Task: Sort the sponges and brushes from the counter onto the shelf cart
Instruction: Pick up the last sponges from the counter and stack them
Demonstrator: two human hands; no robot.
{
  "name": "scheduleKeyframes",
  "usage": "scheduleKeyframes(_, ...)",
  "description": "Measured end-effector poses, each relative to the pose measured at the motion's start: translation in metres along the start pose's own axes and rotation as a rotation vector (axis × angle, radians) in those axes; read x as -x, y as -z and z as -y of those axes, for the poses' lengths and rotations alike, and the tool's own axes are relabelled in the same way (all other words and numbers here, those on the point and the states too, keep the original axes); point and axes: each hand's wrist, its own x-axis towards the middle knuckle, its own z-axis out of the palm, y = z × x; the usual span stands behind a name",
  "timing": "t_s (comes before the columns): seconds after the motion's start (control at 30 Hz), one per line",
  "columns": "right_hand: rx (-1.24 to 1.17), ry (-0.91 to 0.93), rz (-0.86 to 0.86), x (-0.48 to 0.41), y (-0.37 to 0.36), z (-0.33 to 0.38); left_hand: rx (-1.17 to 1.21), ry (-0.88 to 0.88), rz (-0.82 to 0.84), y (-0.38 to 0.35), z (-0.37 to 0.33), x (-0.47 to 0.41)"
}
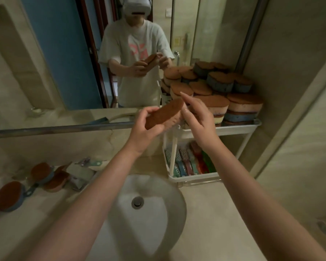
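Observation:
My left hand grips a brown-topped sponge, tilted, above the sink and just left of the white shelf cart. My right hand is at the sponge's right end with fingers spread, touching or nearly touching it. The cart's top shelf carries stacked sponges with brown tops and pink or blue bodies. Its lower shelf has colourful brushes lying side by side. On the counter at the left lie more brown-topped sponges and brushes with blue bodies, and another one.
A white basin with a metal drain sits right below my arms. A mirror covers the wall ahead and reflects a person. Small packets lie on the counter near the left sponges. Tiled walls close in on the right.

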Motion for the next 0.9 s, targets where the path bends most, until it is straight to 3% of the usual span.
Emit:
scheduleKeyframes(0.2, -0.334, -0.247, 0.058, -0.024, 0.033, 0.008, 0.059, -0.061, 0.132, -0.015, -0.032, -0.048)
scheduleKeyframes(0.33, -0.317, -0.271, 0.095, -0.045, 0.054, 0.001, 0.071, -0.068, 0.164, -0.032, -0.043, -0.082)
scheduleKeyframes(0.6, 0.103, -0.336, -0.247, -0.09, 0.065, -0.036, -0.129, 0.067, 0.045, -0.052, -0.014, -0.133)
scheduleKeyframes(0.8, 0.708, -0.237, -0.258, -0.111, 0.043, -0.058, -0.224, 0.151, 0.031, -0.06, 0.008, -0.145)
scheduleKeyframes(0.9, 0.878, -0.275, -0.145, -0.111, 0.04, -0.065, -0.273, 0.116, 0.04, -0.062, 0.01, -0.146)
